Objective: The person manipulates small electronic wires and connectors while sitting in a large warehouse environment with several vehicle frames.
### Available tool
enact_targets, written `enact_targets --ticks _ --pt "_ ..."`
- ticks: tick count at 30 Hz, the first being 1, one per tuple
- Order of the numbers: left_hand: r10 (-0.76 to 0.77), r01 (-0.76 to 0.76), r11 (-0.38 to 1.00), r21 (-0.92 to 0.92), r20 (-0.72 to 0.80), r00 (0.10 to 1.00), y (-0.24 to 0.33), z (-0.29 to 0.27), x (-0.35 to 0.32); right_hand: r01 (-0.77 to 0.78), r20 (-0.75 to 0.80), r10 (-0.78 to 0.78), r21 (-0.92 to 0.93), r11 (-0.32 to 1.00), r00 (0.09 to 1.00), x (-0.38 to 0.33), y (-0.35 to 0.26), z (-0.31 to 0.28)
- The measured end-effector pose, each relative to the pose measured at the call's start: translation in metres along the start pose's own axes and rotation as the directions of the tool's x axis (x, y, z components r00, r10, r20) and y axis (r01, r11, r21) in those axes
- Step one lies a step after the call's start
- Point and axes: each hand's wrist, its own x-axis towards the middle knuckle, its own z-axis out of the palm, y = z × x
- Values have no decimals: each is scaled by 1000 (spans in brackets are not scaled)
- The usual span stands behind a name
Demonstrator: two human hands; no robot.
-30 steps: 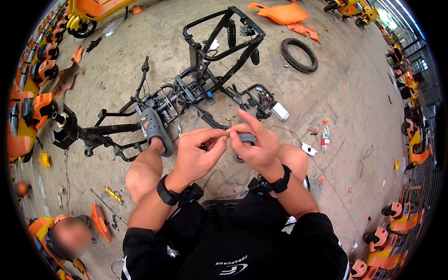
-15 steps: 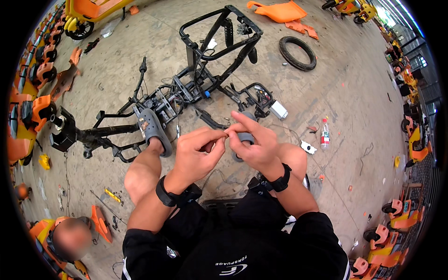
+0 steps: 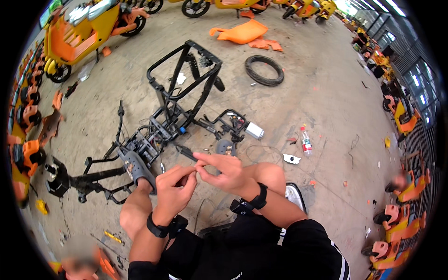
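While left hand (image 3: 173,191) and right hand (image 3: 224,172) meet near centre frame, looks like fiddly fingertip work

Both mostly curled, fingertips together, can't tell if anything tiny's pinched there; stripped black chassis (image 3: 161,127) sits left to upper centre, and I'd guess the next move calls for a light, steady pinch

The left hand (image 3: 173,190) and right hand (image 3: 225,172) are meeting at the fingertips (image 3: 190,170), forearms (image 3: 145,245) angling inward, thumbs (image 3: 190,184) apparently pinching.
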Motion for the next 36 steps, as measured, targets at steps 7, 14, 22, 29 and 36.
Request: enact_targets --ticks 7,14,22,29,36 --pt "-58 58 997 -55 -10 998 -6 2 -3 -250 67 240 233 940 968 -2 -3 -2" --pt "-23 10 990 141 90 996 -12 1 -1 -477 302 414 176 861 859 0 2 -16" --pt "102 -124 957 263 97 990 -18 4 1 -558 358 502 68 827 787 -1 6 -16" --pt "221 -256 912 320 142 965 -21 8 2 -598 395 525 82 797 754 -4 10 -13" --pt "266 -337 885 322 243 933 -23 5 1 -584 407 526 25 811 747 -4 10 -9"
